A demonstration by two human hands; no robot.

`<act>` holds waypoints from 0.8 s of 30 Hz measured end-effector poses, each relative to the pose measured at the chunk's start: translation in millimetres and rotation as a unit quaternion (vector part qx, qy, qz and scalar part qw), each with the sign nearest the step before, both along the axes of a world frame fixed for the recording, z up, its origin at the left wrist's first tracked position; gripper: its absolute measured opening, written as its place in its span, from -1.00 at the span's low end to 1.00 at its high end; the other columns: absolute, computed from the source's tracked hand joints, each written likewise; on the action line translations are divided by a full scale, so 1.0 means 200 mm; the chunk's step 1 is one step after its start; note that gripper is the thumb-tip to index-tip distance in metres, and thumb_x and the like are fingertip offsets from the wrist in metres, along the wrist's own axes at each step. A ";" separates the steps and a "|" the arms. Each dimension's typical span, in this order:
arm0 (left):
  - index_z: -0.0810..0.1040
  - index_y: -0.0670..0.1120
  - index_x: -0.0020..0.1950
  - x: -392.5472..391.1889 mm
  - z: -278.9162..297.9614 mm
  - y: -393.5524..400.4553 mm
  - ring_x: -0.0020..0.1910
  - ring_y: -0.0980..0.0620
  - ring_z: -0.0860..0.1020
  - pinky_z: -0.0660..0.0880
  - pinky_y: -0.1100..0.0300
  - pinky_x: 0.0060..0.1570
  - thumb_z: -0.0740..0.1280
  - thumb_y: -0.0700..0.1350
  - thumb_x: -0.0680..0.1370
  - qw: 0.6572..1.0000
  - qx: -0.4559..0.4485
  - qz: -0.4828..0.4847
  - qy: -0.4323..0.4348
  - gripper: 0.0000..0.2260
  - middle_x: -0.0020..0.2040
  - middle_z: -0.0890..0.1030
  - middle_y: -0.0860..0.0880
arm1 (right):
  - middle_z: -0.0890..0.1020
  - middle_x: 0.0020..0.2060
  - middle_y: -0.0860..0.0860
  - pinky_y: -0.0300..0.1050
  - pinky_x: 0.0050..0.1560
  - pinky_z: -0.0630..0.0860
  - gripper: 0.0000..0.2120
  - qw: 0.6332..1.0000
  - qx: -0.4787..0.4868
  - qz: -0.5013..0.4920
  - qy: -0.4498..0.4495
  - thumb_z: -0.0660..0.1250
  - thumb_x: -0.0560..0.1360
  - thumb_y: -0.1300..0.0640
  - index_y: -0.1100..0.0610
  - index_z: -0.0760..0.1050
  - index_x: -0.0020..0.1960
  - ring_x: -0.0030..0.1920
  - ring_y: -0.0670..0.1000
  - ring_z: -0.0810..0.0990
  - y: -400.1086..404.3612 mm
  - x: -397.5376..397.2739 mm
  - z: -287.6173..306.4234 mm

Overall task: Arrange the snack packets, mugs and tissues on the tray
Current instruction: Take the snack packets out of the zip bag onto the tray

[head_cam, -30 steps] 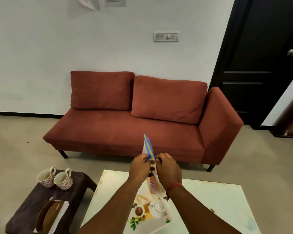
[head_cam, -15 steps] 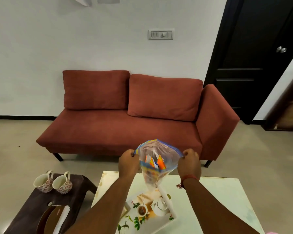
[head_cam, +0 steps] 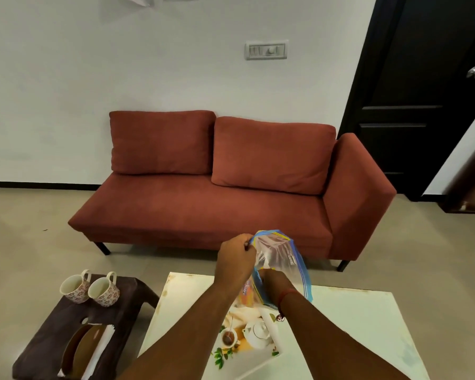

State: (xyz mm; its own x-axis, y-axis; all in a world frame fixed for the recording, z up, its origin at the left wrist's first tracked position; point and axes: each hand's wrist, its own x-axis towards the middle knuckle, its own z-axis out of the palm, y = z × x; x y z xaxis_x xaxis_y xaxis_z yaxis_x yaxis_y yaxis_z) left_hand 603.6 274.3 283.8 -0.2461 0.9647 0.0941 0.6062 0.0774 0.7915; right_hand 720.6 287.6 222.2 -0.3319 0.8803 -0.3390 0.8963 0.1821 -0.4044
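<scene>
The left hand point(head_cam: 235, 256) pinches the rim of a clear zip bag point(head_cam: 281, 259) above the tray point(head_cam: 269, 352); the right hand point(head_cam: 270, 283) reaches inside, its fingers hidden, so their state cannot be told. If that one-sided pinch slips, the snack packets point(head_cam: 247, 292) could spill past the tabletop's point(head_cam: 368, 325) far edge.

sofa point(head_cam: 203, 204): rust red | 2 mugs point(head_cam: 89, 287): white, small red flower print | stool point(head_cam: 66, 319): dark brown | table point(head_cam: 354, 325): white, stained | tray point(head_cam: 247, 338): white, printed with teapot, cup, green leaves | bag point(head_cam: 283, 259): clear, blue-edged, orange shown inside | door point(head_cam: 422, 91): black | wall point(head_cam: 93, 78): white
</scene>
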 end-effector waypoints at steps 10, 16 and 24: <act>0.62 -0.06 -0.09 -0.12 -0.27 -0.10 -0.27 -0.05 0.65 0.62 -0.04 -0.25 0.21 -0.16 0.43 0.991 -0.100 0.084 0.036 -0.80 -0.25 0.66 -0.06 | 0.66 0.07 0.06 -0.09 0.02 0.49 -0.73 0.990 0.134 -0.007 0.042 0.17 0.54 0.14 0.06 0.61 0.12 0.07 0.11 0.61 0.01 0.02 -0.09; 0.62 -0.11 -0.07 -0.36 -0.53 -0.23 -0.26 -0.04 0.63 0.64 0.06 -0.27 0.29 -0.25 0.44 0.963 -0.178 0.199 -0.034 -0.84 -0.17 0.67 -0.09 | 0.64 -0.08 -0.08 -0.11 -0.11 0.49 -0.82 0.947 0.182 -0.120 0.235 0.29 0.45 0.16 -0.01 0.62 -0.05 -0.08 -0.03 0.58 -0.03 0.01 -0.06; 0.54 -0.09 0.11 -0.65 -0.65 -0.47 -0.10 -0.17 0.63 0.66 -0.06 -0.15 0.31 -0.21 0.59 0.917 -0.203 0.308 -0.150 -0.88 -0.06 0.58 -0.07 | 0.62 -0.10 0.00 -0.17 -0.10 0.41 -0.86 0.798 0.061 -0.491 0.343 0.22 0.51 0.22 0.04 0.52 -0.09 -0.03 0.08 0.57 -0.12 -0.05 -0.39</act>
State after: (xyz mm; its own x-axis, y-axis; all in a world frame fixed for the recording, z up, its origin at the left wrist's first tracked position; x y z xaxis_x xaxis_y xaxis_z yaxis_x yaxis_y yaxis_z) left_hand 473.9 180.6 154.4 -0.7119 0.5746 -0.4037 0.1079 0.6575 0.7457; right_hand 711.0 264.5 143.6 0.4689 0.8423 -0.2657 0.2055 -0.3966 -0.8947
